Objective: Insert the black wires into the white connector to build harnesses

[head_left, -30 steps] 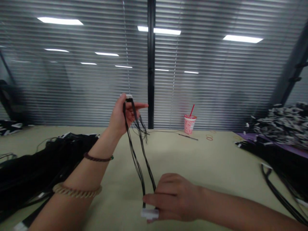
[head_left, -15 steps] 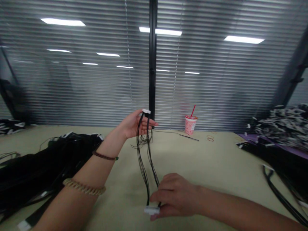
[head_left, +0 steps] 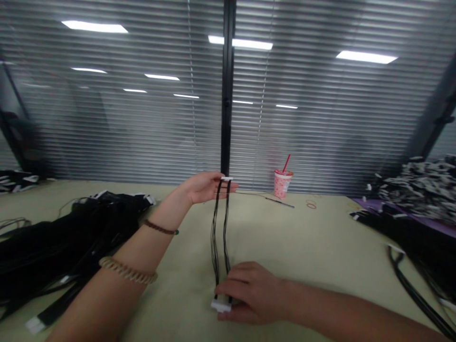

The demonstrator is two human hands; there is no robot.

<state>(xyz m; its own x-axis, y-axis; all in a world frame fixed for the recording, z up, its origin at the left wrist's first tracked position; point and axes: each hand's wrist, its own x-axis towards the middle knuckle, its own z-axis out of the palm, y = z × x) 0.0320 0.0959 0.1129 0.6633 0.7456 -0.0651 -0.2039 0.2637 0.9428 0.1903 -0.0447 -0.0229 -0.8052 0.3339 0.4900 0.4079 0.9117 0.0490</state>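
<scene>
A black cable harness (head_left: 214,232) stretches between my two hands in two strands, with a white connector at each end. My left hand (head_left: 208,187) is farther off and holds the upper white connector (head_left: 227,178) near the thumb, its other fingers stretched out behind the wires. Close to me, my right hand (head_left: 247,292) has its thumb and fingers closed on the lower end, at the white connector (head_left: 221,306). The wires hang above the pale table (head_left: 285,247), nearly straight.
Black cable bundles (head_left: 85,232) lie on the left, beside my left forearm. On the right are more black harnesses (head_left: 409,232) and a heap of white-ended cables (head_left: 423,187). A pink cup (head_left: 282,184), a pen (head_left: 280,203) and rubber bands (head_left: 311,204) are toward the back.
The upper connector has moved right and slightly down with my left hand. The strands are straighter and closer together. My right hand has shifted slightly left with the lower connector.
</scene>
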